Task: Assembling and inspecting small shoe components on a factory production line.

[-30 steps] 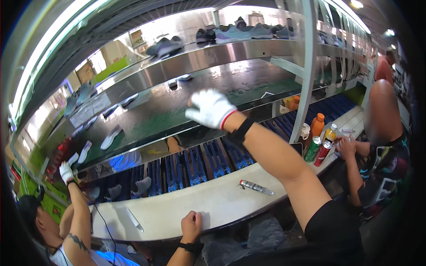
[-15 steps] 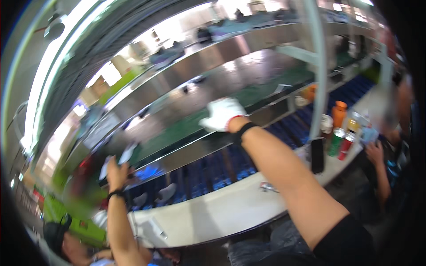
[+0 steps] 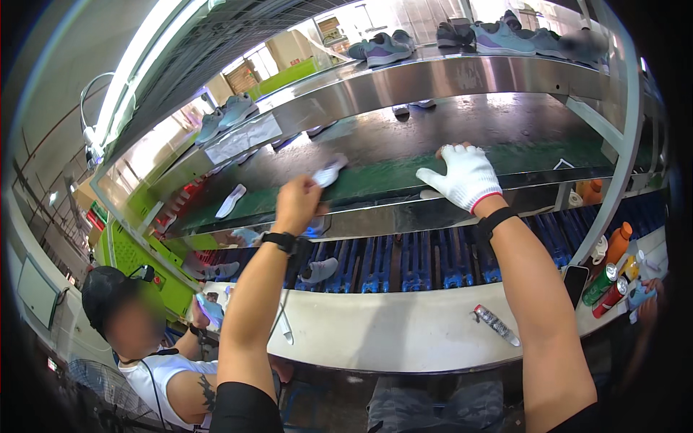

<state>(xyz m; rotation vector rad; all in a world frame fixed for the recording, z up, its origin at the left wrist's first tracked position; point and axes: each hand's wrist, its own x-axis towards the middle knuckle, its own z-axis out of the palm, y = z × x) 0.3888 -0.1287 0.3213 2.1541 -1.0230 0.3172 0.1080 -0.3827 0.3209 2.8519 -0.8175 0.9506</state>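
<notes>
My left hand (image 3: pixel 297 207), bare with a dark wristband, is over the near edge of the green-edged conveyor belt (image 3: pixel 375 175). Its fingers are pinched on the near end of a pale shoe sole (image 3: pixel 330 172), which points away to the right. My right hand (image 3: pixel 465 177) wears a white knitted glove and hovers by the belt's near edge. Its thumb stands out from the fingers and nothing shows in its grasp. Left of my left hand, another white shoe sole (image 3: pixel 231 202) lies on the belt.
Below the belt, a grey shoe (image 3: pixel 319 270) sits on blue rollers (image 3: pixel 426 270). A white ledge (image 3: pixel 404 321) holds a marker-like tube (image 3: pixel 496 325), a phone (image 3: pixel 574 286) and drink cans (image 3: pixel 610 296). Sneakers (image 3: pixel 388 49) stand on the upper shelf. A co-worker (image 3: pixel 162 361) sits at left.
The view has swung left and steadied. My left hand has come from the belt's left part toward the middle, nearer my right hand. The gloved hand stays over the belt's near side.
</notes>
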